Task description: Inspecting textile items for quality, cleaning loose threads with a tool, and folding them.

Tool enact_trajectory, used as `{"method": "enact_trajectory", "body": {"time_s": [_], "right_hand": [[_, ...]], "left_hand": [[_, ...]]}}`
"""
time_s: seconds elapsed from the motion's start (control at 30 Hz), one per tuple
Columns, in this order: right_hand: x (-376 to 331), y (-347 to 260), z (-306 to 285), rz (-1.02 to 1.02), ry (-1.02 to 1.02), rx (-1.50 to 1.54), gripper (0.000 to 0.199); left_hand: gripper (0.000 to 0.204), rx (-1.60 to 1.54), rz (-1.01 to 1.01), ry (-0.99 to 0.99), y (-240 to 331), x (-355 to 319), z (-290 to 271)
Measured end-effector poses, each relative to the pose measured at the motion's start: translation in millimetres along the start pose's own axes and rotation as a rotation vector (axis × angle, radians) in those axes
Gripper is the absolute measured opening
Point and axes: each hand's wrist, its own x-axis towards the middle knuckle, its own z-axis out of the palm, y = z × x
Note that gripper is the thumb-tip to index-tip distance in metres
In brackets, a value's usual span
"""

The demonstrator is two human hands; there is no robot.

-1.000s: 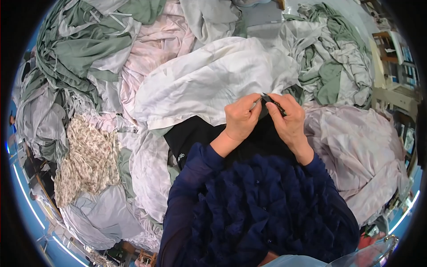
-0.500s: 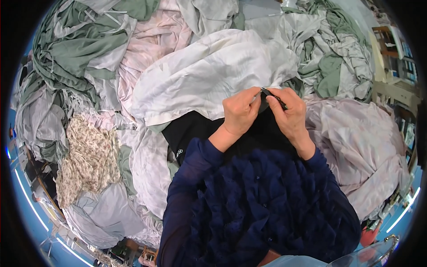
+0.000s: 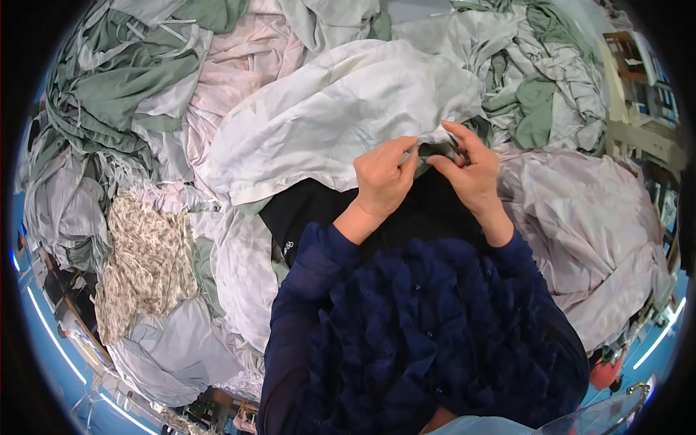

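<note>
A large white cloth (image 3: 319, 109) with a green-grey underside lies in loose folds ahead of me. My left hand (image 3: 386, 176) is closed, pinching the cloth's near edge between thumb and forefinger. Close on its right, my right hand (image 3: 471, 165) has its thumb and forefinger spread around the turned-up edge. Partly hidden by its curled fingers is a small dark tool, which looks like thread snips (image 3: 460, 154). Black fabric (image 3: 319, 217) with a small pale emblem spreads below both hands.
Heaped green and white cloths (image 3: 116, 87) lie far left, with more at the far right. A pale pink cloth (image 3: 246, 54) sits behind the white one. Floral fabric (image 3: 145, 261) is at left, a shiny pinkish-grey heap (image 3: 580, 232) at right. Shelving (image 3: 645, 87) stands beyond the right edge.
My right forefinger has lifted and the thumb has spread away from it. The snips' tip, which was between both hands, has drawn back into my right hand. The cloth's edge now shows turned up.
</note>
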Motion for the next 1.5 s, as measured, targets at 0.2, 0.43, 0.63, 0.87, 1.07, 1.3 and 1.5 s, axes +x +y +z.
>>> {"method": "enact_trajectory", "body": {"time_s": [0.2,0.43,0.63,0.87,1.07,1.3,1.5], "right_hand": [[13.8,16.8,6.1,-0.152,0.262,-0.072,0.016],[13.1,17.6,6.6,-0.161,0.318,-0.021,0.012],[14.0,11.0,1.6,-0.109,0.356,0.027,0.012],[13.3,-3.0,0.6,-0.08,0.285,-0.002,0.012],[13.2,-0.8,-2.1,-0.094,0.281,-0.034,0.012],[16.3,4.7,-3.6,-0.019,0.176,0.035,0.015],[23.1,-22.6,-14.3,-0.045,-0.046,0.097,0.024]], "left_hand": [[0.025,0.047,0.259,-0.044,-1.9,3.4,-1.2],[0.02,0.183,0.287,0.002,2.5,9.7,-0.6],[0.021,-0.379,-0.226,-0.557,52.0,-13.0,-28.4],[0.035,-1.532,-1.534,-0.076,43.0,1.2,-3.5],[0.019,-1.487,-1.57,0.048,27.2,10.5,11.1],[0.013,-1.393,-1.491,0.078,22.8,14.5,14.7],[0.011,-1.19,-1.152,0.098,18.3,14.4,15.4]]}}
